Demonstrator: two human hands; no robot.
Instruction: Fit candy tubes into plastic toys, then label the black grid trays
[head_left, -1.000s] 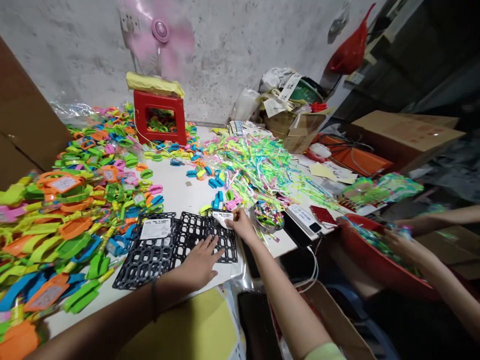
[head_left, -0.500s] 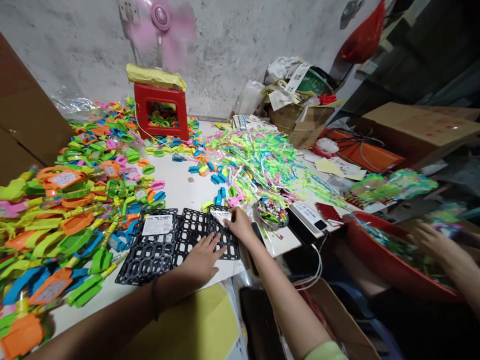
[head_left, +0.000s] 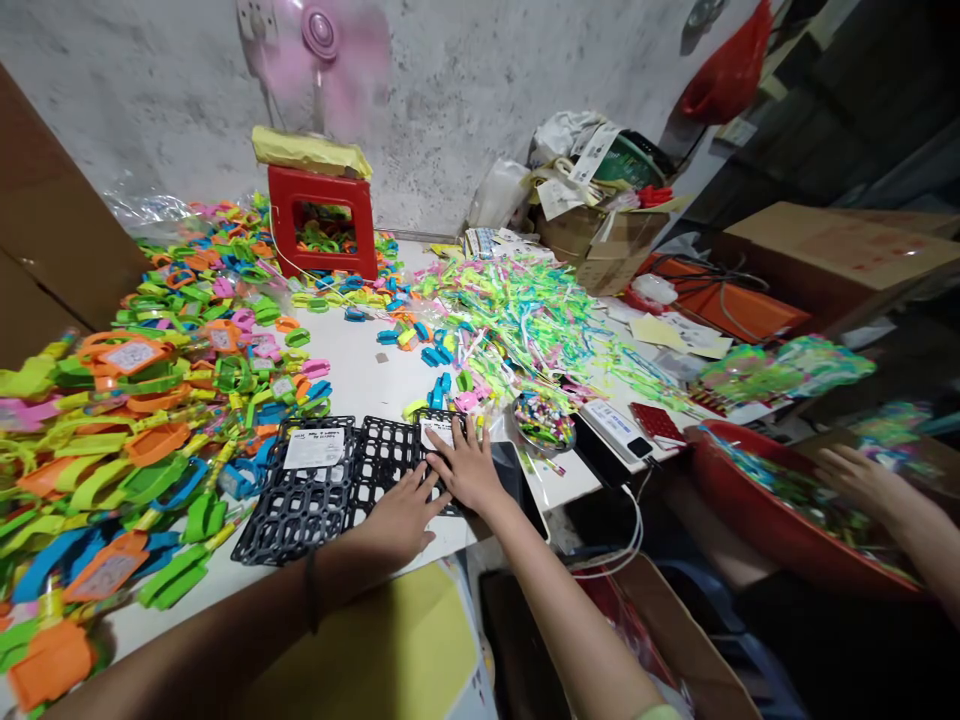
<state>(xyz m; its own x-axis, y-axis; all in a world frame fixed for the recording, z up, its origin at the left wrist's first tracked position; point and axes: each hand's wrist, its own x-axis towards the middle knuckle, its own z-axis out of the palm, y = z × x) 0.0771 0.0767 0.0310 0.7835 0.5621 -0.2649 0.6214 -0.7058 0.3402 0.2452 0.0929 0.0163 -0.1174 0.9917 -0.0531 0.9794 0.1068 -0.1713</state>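
Note:
Two black plastic lattice sheets [head_left: 296, 515] lie side by side at the table's front edge. A white printed label [head_left: 315, 448] sits on the left one. My left hand [head_left: 397, 515] rests with its fingers spread on the lower part of the right sheet. Flat across that sheet's upper right part lies my right hand [head_left: 471, 470], fingers stretched out. Beneath its fingertips a second white label [head_left: 435, 433] is partly hidden. A dark flat object [head_left: 517, 480] shows just right of my right hand.
Colourful plastic watch-like toys [head_left: 157, 440] heap up at left. Thin green strips [head_left: 525, 300] pile behind a bowl of beads [head_left: 544, 420]. A white device [head_left: 615, 430] with a cable stands right. Another person's hand [head_left: 862, 480] is over a red basin [head_left: 750, 500].
My right hand has gone from pinching near the label on the right sheet to lying flat over it, fingers stretched. My left hand has barely moved. The other person's hand shifted slightly.

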